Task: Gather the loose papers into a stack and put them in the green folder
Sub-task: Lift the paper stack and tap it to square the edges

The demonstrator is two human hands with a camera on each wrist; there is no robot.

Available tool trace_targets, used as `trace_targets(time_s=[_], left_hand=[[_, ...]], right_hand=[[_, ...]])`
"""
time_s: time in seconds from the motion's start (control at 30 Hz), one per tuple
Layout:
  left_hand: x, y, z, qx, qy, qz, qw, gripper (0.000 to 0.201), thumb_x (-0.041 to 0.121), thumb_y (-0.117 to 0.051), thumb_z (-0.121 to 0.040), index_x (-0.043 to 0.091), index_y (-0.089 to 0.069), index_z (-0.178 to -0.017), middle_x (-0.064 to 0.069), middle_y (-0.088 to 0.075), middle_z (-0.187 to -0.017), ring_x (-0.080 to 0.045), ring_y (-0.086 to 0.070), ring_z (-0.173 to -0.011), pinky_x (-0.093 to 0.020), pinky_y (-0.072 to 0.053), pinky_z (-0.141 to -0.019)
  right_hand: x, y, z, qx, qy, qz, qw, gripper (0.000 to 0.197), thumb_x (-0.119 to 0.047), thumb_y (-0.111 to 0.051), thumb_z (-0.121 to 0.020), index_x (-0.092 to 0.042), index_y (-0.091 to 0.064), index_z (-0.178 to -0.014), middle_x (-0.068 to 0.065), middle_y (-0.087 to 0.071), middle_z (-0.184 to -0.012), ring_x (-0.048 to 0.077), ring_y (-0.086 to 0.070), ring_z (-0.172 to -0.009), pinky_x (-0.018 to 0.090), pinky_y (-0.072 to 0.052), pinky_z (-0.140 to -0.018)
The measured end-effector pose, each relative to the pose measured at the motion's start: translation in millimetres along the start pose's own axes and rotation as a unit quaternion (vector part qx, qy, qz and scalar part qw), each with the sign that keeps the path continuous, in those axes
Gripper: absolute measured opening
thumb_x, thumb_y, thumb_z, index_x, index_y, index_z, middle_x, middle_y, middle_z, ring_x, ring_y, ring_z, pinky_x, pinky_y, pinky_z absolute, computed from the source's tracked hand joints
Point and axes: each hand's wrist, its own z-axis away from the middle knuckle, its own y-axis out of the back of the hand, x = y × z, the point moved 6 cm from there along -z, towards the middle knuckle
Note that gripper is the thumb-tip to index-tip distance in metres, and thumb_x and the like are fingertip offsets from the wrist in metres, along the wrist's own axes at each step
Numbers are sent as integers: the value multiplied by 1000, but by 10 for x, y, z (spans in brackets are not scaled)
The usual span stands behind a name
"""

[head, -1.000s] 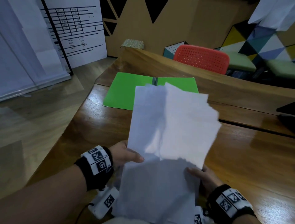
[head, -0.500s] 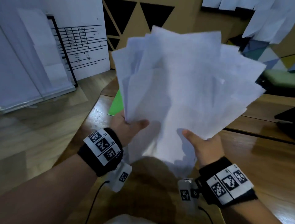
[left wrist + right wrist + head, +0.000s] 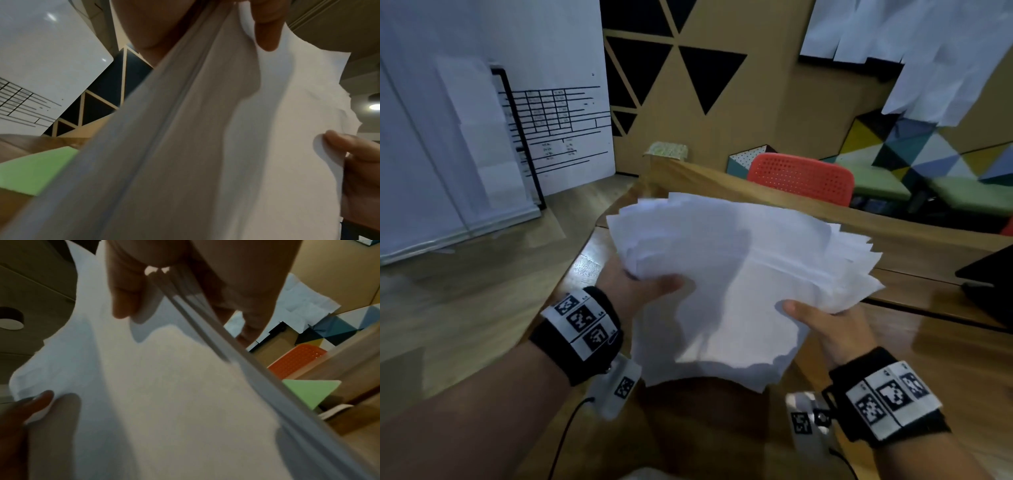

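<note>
A loose, fanned stack of white papers is held in the air above the wooden table, tilted away from me. My left hand grips its left edge, thumb on top. My right hand grips the right edge, thumb on top and fingers underneath. In the head view the papers hide the green folder. The wrist views show the folder lying on the table beyond the papers, with each thumb pressed on the top sheet.
A raised wooden ledge runs behind the table, with a red perforated chair back beyond it. A dark object sits at the table's right edge. A whiteboard stands on the floor to the left.
The papers were raised upright in front of the camera, then brought down and tilted flatter over the table. Both hands have kept their grip on the edges.
</note>
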Motion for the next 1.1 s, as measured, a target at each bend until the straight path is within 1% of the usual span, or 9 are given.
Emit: trace_targets(time_s=[0.2, 0.3, 0.37, 0.5, 0.63, 0.8, 0.9, 0.97, 1.1], left_hand=[[213, 6, -87, 32, -29, 58, 997, 46, 42, -81, -32, 28, -74, -75, 4, -75, -87, -20, -70, -90, -43, -55, -89], [150, 21, -76, 30, -23, 91, 995, 45, 35, -86, -29, 27, -76, -73, -8, -73, -92, -32, -68, -98, -51, -53, -90], [5, -65, -53, 11, 4, 63, 998, 45, 35, -82, -33, 23, -72, -75, -13, -71, -97, -33, -67, -99, -53, -52, -91], [-289, -79, -17, 25, 45, -25, 998, 24, 34, -77, -53, 21, -62, -67, 7, -72, -78, -16, -65, -83, -28, -56, -84], [-387, 111, -16, 31, 36, 92, 995, 62, 34, -91, -19, 16, -73, -75, -4, -76, -83, -22, -71, -78, -35, -59, -74], [-370, -17, -25, -24, 59, 27, 998, 47, 33, -90, -38, 19, -69, -78, -12, -73, -93, -23, -72, -81, -41, -60, -77], [-230, -43, -30, 27, 44, 10, 999, 24, 31, -79, -49, 19, -66, -65, -9, -71, -81, -21, -67, -65, -43, -58, -78], [-92, -14, -15, 30, 10, 91, 995, 32, 32, -84, -39, 19, -74, -66, -4, -73, -77, -25, -69, -77, -47, -57, -80], [-268, 78, -51, 16, 20, 100, 995, 59, 36, -89, -28, 19, -74, -83, -10, -75, -92, -32, -71, -90, -45, -58, -79]], right_hand=[[-238, -48, -28, 16, 49, -53, 997, 47, -18, -84, -42, -12, -71, -87, 4, -77, -85, 22, -74, -80, 29, -59, -66], [-199, -111, 2, -2, 51, -68, 996, 42, -6, -73, -58, -13, -68, -99, 5, -76, -94, 22, -73, -86, 34, -60, -72], [-22, -121, -11, 7, 20, -50, 999, 52, -11, -80, -50, -12, -67, -100, 3, -77, -90, 19, -74, -81, 30, -60, -65], [166, -103, -13, 55, 15, -23, 998, 77, -44, -92, -21, -16, -72, -90, 2, -78, -88, 16, -74, -78, 28, -60, -68], [3, -110, 21, 2, 30, -52, 998, 50, -9, -79, -51, -11, -66, -99, -1, -77, -87, 14, -73, -79, 27, -59, -64], [157, -213, 15, 0, -16, 48, 999, 48, 3, -79, -57, -13, -67, -101, -2, -77, -89, 22, -71, -93, 29, -60, -70], [104, -222, -7, 33, -9, 12, 999, 55, -18, -88, -40, -13, -71, -91, 2, -78, -84, 26, -73, -86, 33, -61, -70], [-25, -203, 3, 21, 10, -32, 999, 62, -23, -88, -36, -12, -70, -94, 7, -77, -90, 24, -74, -83, 32, -60, -67], [19, -154, 28, -4, 11, -34, 999, 52, 3, -71, -55, -12, -66, -105, 7, -76, -98, 26, -71, -92, 33, -60, -72]])
